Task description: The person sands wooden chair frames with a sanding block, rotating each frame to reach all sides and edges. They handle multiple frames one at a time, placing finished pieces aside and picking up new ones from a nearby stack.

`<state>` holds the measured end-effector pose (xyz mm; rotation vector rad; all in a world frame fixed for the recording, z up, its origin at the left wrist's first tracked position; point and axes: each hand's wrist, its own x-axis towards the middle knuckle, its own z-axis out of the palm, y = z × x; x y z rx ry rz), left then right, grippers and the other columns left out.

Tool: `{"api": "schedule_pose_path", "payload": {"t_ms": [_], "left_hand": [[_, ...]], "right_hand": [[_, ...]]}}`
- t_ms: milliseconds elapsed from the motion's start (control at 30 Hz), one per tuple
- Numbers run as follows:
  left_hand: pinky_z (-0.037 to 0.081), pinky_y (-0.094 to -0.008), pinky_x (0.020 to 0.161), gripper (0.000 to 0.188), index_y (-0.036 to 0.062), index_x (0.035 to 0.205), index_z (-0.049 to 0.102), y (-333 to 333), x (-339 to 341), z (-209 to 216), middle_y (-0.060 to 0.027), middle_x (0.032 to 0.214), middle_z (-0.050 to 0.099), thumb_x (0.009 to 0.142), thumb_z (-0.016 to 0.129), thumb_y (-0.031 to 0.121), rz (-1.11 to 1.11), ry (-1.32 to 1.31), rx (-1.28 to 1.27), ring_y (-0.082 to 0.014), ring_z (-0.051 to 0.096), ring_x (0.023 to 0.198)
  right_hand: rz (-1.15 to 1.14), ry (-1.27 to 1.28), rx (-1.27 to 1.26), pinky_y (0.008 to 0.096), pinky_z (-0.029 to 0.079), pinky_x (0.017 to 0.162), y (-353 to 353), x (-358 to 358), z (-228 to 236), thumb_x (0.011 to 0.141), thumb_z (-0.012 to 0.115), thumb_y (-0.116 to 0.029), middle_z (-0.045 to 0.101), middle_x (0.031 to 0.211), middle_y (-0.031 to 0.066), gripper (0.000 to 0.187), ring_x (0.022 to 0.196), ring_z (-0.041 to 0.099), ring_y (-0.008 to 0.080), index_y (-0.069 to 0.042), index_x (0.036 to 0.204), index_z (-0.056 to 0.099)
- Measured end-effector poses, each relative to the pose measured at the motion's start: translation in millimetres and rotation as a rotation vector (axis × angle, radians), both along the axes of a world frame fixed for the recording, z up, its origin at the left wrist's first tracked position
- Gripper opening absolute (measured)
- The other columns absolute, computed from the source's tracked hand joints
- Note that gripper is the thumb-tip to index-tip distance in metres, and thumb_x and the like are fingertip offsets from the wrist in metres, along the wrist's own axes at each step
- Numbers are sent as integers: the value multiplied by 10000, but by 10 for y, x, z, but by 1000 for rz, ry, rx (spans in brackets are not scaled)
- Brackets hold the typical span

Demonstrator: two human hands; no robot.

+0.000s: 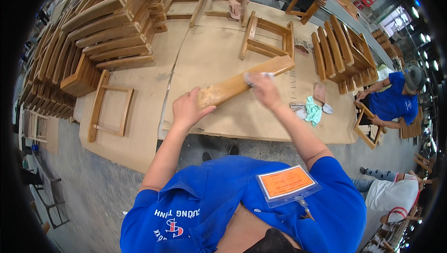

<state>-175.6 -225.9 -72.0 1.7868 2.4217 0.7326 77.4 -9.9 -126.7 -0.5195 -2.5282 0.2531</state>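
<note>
A long, honey-brown wooden board (228, 87) slants across in front of me above the papered table, its far end up to the right. My left hand (187, 109) grips its near left end, thumb along the lower edge. Toward the other end, my right hand (266, 94) presses a small whitish cloth or pad (252, 78) onto the upper face; this hand is slightly blurred. Pale scuffed patches show on the wood beside my left fingers. Whether the board belongs to a frame beneath it I cannot tell.
Brown paper covers the table (195, 62). Stacked wooden frames (114, 34) rise at left, with more frames (344, 53) at right. Single frames lie left (95, 108) and beyond the board (270, 32). A green rag (313, 111) lies near the right edge. Co-workers handle frames around the table.
</note>
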Motion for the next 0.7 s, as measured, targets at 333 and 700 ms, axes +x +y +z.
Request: {"api": "schedule_pose_path", "payload": {"t_ms": [333,700], "left_hand": [[494,-438,687,339,75,1050,631,62,-21,-131,-147,839,657,843,610,343,111,-69,81,-326,640,801],[515,-351,767,193,29,972,667,63,-183,-350,-123,882,683,818,645,143,256,-563,394,-233,655,817]], "right_hand": [[-44,29,-56,462,369,1030,-710,-525,148,775,608,-46,595,1220,130,377,1205,508,326,-78,1150,617],[-296,-74,107,397,442,931,699,451,318,812,538,22,596,1235,121,392,1128,565,291,-96,1178,613]]}}
